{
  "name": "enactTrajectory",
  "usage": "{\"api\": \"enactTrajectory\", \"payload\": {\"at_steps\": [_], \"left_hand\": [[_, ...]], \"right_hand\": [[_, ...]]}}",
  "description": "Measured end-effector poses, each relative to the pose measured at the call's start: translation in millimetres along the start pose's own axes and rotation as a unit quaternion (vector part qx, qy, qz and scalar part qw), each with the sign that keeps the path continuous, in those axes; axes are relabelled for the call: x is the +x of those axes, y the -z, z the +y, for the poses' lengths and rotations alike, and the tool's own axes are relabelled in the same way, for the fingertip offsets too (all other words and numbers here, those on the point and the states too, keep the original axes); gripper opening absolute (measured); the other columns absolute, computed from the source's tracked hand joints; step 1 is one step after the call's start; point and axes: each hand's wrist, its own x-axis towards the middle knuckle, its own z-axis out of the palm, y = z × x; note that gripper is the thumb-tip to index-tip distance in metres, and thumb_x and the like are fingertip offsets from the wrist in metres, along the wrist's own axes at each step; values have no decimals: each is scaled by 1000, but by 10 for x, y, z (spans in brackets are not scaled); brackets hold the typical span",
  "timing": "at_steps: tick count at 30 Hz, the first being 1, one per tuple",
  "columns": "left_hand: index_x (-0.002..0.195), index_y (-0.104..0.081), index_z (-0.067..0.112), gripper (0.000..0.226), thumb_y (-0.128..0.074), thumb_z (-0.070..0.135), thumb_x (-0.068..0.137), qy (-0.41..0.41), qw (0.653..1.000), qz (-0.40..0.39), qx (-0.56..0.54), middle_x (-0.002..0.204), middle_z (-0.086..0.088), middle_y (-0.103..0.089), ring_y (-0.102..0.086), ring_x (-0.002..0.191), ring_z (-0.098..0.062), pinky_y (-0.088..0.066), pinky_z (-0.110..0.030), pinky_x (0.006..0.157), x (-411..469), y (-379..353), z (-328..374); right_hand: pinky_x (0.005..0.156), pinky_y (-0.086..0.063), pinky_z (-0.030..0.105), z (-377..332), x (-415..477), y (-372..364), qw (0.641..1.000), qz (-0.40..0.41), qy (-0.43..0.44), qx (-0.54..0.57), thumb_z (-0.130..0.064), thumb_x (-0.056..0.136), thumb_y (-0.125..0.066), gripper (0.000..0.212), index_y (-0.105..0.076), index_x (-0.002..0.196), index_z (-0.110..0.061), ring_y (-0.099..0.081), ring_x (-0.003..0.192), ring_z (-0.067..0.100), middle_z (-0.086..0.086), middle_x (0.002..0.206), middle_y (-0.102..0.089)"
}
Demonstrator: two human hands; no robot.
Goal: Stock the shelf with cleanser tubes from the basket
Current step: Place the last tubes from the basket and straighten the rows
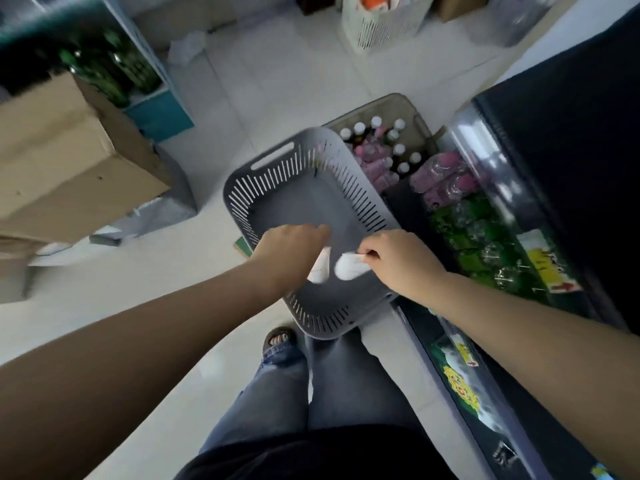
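Head view: above the near end of the grey basket (242, 188), the fingers of the left hand (291, 247) gripped one white cleanser tube (320, 270); the fingers of the right hand (398, 261) pinched a second tube (348, 270). Both needed lifting clear of the basket.

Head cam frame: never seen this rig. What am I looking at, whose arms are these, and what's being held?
There is no robot here. The single picture comes from a wide-angle camera worn on a person's head and pointed down, so the two bare arms are the wearer's own. Their jeans and a sandalled foot show below.

Both hands reach into a grey slotted basket. The left hand grips one white cleanser tube. The right hand pinches a second white tube. No other tubes show in the basket.

The shelf runs along the right, holding pink packs and green packs. Behind the basket is a beige crate of white-capped bottles. A cardboard box sits on the left.
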Motion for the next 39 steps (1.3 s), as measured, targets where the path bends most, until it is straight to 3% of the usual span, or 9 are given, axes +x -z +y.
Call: {"api": "enactTrajectory", "payload": {"at_steps": [4,9,14,17,22,27,31,39], "left_hand": [[104,-45,16,29,-55,0,81,-71,995,27,58,94,-4,-62,-62,88,-32,-39,-35,59,-247,295,168],[113,-46,15,32,-50,1,84,-180,972,71,135,98,-6,-65,-64,87,-31,-54,-40,69,-561,624,522],[129,-43,13,44,-45,-1,87,-263,933,126,211,107,-7,-62,-63,92,-31,-41,-34,60,-886,884,1024],[112,-47,12,31,-45,-4,87,-296,915,133,239,102,-7,-64,-63,91,-30,-40,-33,59,-1116,984,1380],[103,-48,16,30,-49,-4,82,-373,881,151,248,88,-4,-63,-59,77,-28,-52,-40,66,-1395,1084,1996],[85,-37,20,24,-48,-1,83,-408,861,168,254,74,-1,-54,-56,67,-26,-43,-37,53,-1755,1140,2766],[82,-36,21,17,-46,11,91,-445,839,175,259,66,3,-42,-48,66,-24,-31,-33,50,-2104,1144,3424],[84,-40,23,12,-43,15,93,-485,825,149,250,68,9,-40,-45,71,-17,-34,-28,56,-2827,1058,4703]], "right_hand": [[72,-49,36,-265,-530,128,996,68,-51,28,-15,91,-53,15,-69,94,-13,-61,85,24,3,93,-67],[70,-52,41,-537,-1244,369,981,143,-114,56,-16,90,-52,16,-68,91,-13,-62,80,27,7,89,-67],[73,-53,38,-667,-2011,521,961,198,-183,66,-17,93,-47,23,-69,101,-17,-61,86,20,2,96,-66],[70,-50,33,-670,-2470,549,944,228,-225,77,-18,95,-46,23,-69,100,-18,-60,85,18,0,96,-65],[74,-54,39,-616,-3281,558,919,269,-277,74,-17,94,-46,22,-68,95,-18,-62,82,20,-3,88,-63],[78,-55,38,-558,-4162,588,902,287,-311,86,-19,95,-48,21,-69,99,-17,-62,87,19,1,97,-67],[79,-53,36,-465,-4894,604,893,300,-325,77,-19,94,-50,20,-69,98,-15,-61,89,20,1,97,-66],[81,-53,36,-187,-6230,511,880,322,-342,67,-17,93,-52,18,-69,99,-14,-62,90,19,0,99,-68]]}}
